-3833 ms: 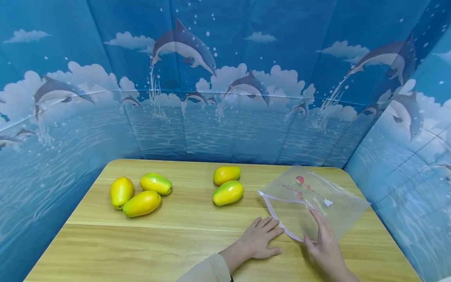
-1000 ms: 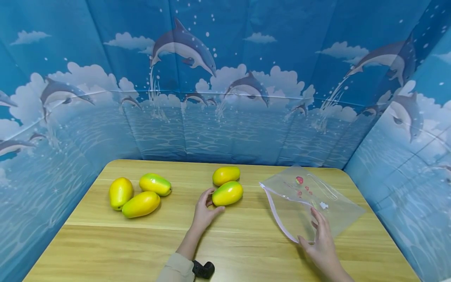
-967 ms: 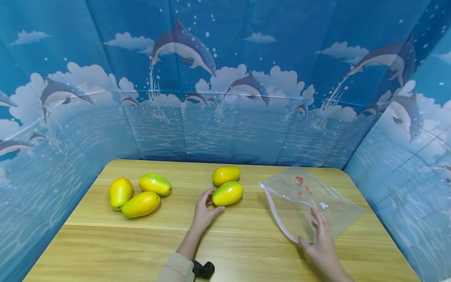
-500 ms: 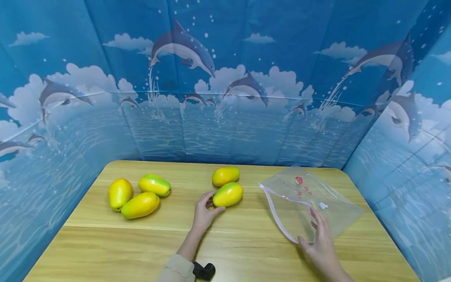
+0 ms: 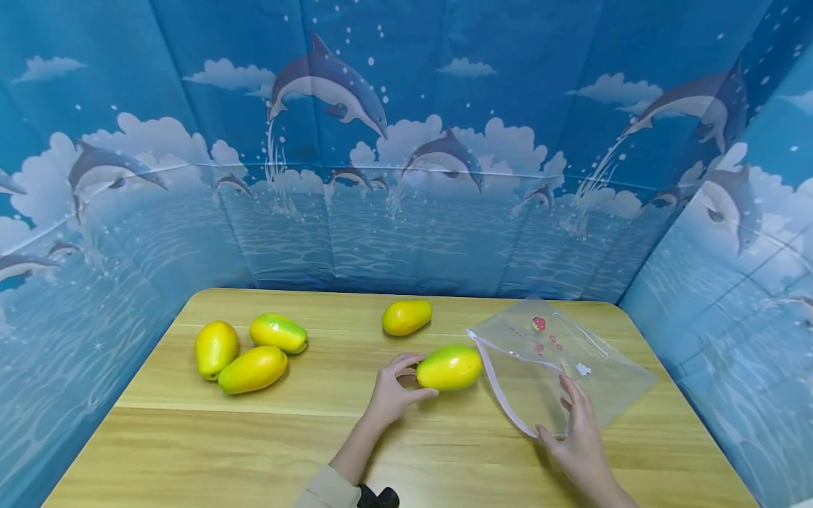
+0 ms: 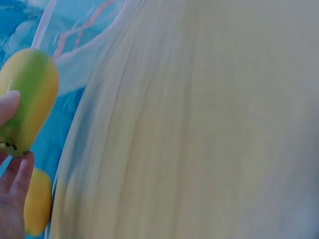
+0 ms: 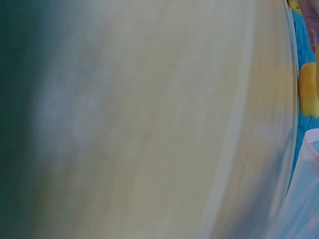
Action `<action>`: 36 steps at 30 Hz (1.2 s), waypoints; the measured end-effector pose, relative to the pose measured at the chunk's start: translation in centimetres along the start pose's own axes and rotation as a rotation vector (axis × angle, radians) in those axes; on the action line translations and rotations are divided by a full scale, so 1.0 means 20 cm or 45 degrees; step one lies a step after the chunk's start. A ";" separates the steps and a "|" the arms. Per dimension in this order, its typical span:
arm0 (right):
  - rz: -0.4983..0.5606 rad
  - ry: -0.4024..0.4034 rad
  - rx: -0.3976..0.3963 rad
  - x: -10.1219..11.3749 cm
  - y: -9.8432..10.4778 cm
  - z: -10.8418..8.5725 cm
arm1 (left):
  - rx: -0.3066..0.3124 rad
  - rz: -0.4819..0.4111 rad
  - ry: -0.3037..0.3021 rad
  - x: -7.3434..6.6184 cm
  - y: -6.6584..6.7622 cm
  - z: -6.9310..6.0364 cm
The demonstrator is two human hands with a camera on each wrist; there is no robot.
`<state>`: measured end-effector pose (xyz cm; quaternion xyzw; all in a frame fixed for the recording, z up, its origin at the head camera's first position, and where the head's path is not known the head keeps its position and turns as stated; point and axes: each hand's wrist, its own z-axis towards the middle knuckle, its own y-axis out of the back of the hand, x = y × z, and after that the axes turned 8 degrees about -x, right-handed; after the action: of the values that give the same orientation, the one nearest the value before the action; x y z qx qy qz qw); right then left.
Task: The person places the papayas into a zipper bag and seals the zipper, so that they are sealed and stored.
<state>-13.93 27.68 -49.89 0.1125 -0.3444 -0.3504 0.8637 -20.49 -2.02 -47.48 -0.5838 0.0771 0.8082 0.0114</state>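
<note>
My left hand (image 5: 392, 394) grips a yellow-green papaya (image 5: 449, 367) by its near end, just left of the bag's mouth. In the left wrist view the thumb lies on the side of the papaya (image 6: 31, 97) and the fingertips are at its stem end. My right hand (image 5: 581, 437) holds the mouth of a clear zip bag (image 5: 610, 381) with a pink zip edge and strawberry prints. Its thumb is at the lower rim and its fingers at the upper rim, with the mouth gaping. The right wrist view shows part of the bag (image 7: 304, 184), but not the right hand.
Another papaya (image 5: 406, 317) lies near the back edge of the wooden table (image 5: 267, 444). Three more papayas sit close together at the left: one at the side (image 5: 217, 350), one behind (image 5: 278, 333), one in front (image 5: 253, 370). A dolphin-printed curtain (image 5: 381, 233) surrounds the table.
My left hand reached from the bag's edge to the front papaya of the middle pair, took hold, and has carried it right towards the bag. The right hand has hardly moved.
</note>
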 end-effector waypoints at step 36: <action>0.012 0.052 0.046 0.05 -0.03 0.00 | 0.053 0.368 -0.243 0.05 -0.51 -0.02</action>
<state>-13.76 26.58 -49.68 0.1337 -0.3334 -0.3375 0.8701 -19.27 7.91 -49.70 -0.4868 0.1756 0.8514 -0.0856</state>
